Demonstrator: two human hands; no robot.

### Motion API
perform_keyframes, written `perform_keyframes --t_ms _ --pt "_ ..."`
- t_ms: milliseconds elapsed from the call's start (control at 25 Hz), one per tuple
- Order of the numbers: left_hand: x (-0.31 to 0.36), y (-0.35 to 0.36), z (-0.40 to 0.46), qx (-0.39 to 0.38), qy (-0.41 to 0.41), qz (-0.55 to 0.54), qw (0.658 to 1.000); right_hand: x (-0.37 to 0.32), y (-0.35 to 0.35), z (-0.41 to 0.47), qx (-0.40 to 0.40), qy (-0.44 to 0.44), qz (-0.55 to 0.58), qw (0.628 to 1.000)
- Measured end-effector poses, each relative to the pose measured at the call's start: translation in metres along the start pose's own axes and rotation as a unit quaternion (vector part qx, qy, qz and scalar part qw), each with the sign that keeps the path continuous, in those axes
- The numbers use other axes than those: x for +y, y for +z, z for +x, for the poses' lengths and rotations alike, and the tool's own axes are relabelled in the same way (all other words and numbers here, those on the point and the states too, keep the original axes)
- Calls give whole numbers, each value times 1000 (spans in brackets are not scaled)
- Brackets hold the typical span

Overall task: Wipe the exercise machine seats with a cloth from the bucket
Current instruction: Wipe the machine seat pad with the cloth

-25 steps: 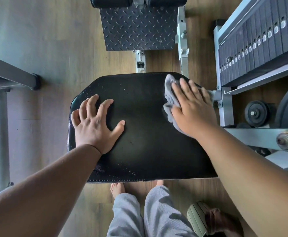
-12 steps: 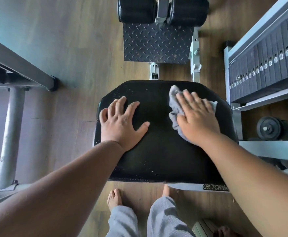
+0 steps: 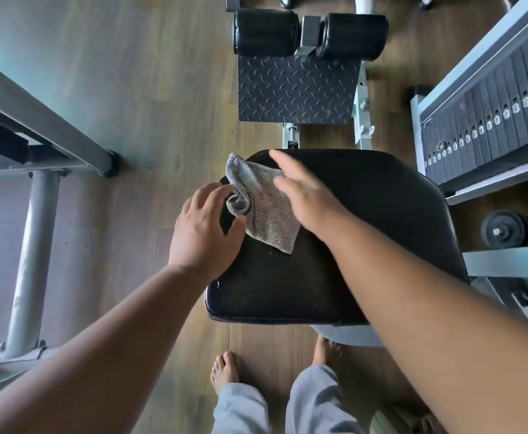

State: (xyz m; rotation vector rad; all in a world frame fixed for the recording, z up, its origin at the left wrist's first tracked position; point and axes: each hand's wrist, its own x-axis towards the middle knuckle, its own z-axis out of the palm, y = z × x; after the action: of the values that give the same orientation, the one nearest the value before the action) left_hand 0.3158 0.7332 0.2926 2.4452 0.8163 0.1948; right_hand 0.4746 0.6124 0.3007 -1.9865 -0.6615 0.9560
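One grey cloth [image 3: 261, 204] is lying on the seat's [image 3: 366, 233] far-left corner, long axis running diagonally toward me. My left hand [image 3: 204, 228] is nearer, fingers loosely curled at its bunched edge, gripping nothing I can confirm; my right hand [image 3: 306, 195] is hovering flat and open over its right side.

A grey cloth [image 3: 264, 205] lies on the left part of the black seat [image 3: 366, 233]. The left hand [image 3: 204, 233] touches its bunched edge. The right hand [image 3: 306, 195] is blurry and spread flat, over the cloth's right side. Bare feet [image 3: 224, 369] stand on the wood floor [image 3: 162, 104].
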Motion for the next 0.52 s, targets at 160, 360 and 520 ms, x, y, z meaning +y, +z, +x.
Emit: perform_keyframes --t_ms 160,360,520 --pt "55 39 29 -104 80 151 980 61 -77 -31 126 66 -325 935" --pt "102 95 77 -161 -44 227 959 111 -95 -38 106 20 -430 896" --pt "126 103 87 -179 117 113 970 122 -96 -37 163 -26 -375 912"
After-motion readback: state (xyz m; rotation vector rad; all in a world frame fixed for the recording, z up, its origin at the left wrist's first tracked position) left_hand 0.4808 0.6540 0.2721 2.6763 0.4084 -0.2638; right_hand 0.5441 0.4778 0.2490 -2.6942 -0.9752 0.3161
